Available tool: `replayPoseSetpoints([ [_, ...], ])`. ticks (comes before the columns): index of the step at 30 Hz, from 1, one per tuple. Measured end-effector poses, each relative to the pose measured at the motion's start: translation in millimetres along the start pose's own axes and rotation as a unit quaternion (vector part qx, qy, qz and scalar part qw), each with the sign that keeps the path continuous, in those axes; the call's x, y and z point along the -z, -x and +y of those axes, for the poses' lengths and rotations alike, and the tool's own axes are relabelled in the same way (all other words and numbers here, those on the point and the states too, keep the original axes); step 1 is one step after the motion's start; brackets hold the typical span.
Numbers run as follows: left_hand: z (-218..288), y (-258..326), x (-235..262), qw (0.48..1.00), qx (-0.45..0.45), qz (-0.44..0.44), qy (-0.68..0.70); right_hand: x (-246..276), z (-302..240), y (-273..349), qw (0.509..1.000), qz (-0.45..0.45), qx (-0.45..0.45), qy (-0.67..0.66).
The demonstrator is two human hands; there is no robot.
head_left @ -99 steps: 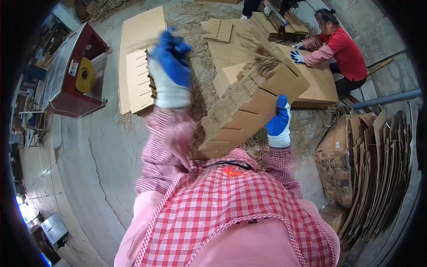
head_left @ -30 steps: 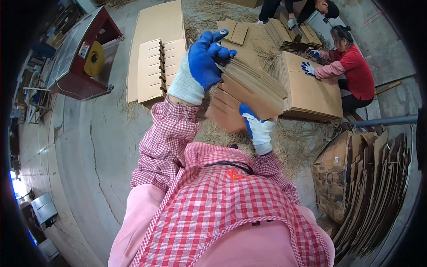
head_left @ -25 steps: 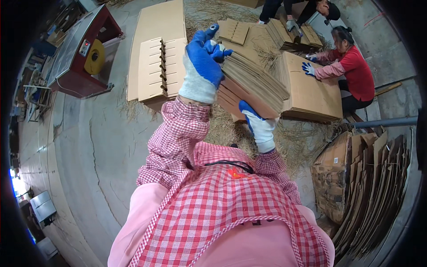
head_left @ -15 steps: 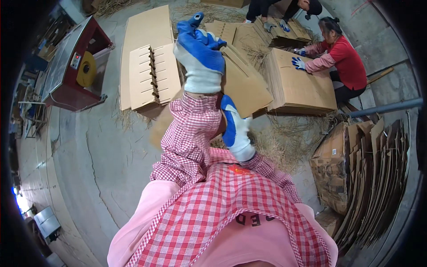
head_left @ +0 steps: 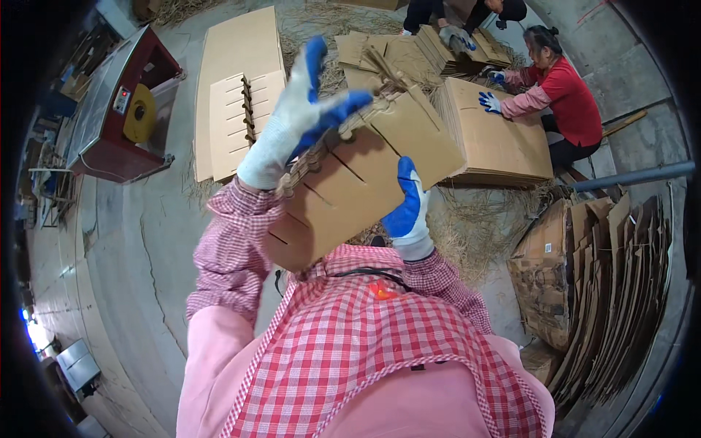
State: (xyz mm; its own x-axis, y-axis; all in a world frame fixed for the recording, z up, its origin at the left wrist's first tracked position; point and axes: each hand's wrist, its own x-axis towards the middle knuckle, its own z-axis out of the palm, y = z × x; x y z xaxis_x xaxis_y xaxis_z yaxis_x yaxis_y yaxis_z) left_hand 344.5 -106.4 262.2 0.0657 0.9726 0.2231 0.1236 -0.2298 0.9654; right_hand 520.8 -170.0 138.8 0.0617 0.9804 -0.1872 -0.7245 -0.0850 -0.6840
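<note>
A slotted cardboard sheet [head_left: 350, 193] is tilted up in front of my apron, with scrap bits along its upper left edge. My right hand [head_left: 409, 208], in a blue and white glove, grips its lower right edge with the thumb on the face. Above the upper left edge, my gloved left hand [head_left: 303, 113] has its fingers spread and holds nothing. Whether that hand touches the edge, I cannot tell. Left of it lies a stack of slotted cardboard [head_left: 226, 120] with dark notches along one side.
A co-worker in red [head_left: 573, 95] rests gloved hands at a cardboard stack [head_left: 504, 146]; another person's gloved hand [head_left: 456, 35] works behind. Cardboard scrap strips [head_left: 467, 226] litter the floor. A red machine [head_left: 120, 109] stands left, flattened cartons [head_left: 613, 285] at right.
My left hand has moved left and its fingers have spread. The cardboard sheet has turned so its slotted face shows, and my right hand has shifted slightly right with it.
</note>
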Motion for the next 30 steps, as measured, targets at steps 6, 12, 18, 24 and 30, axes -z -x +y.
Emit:
replayPoseSetpoints([
  [6, -37.5, 22.8, 3.6, 0.952, 0.129, -0.208, -0.181, 11.2, 30.7, 16.1, 0.985, -0.098, -0.141, -0.025],
  [12, -53.7, 70.0, 16.5, 0.910, 0.204, -0.224, -0.284, 55.4, -47.0, 20.3, 0.903, -0.133, -0.249, 0.324],
  [18, -62.1, 94.5, -12.7, 0.880, 0.197, -0.288, -0.322, 0.7, -47.0, -6.9, 0.788, -0.201, 0.052, 0.580],
  [24, -60.7, 98.4, -22.6, 0.842, 0.233, -0.349, -0.338, 26.9, -24.8, -20.0, 0.787, -0.189, 0.072, 0.583],
  [30, -60.4, 97.3, -22.9, 0.834, 0.232, -0.378, -0.327, -4.3, -49.9, -22.8, 0.780, -0.226, -0.003, 0.583],
])
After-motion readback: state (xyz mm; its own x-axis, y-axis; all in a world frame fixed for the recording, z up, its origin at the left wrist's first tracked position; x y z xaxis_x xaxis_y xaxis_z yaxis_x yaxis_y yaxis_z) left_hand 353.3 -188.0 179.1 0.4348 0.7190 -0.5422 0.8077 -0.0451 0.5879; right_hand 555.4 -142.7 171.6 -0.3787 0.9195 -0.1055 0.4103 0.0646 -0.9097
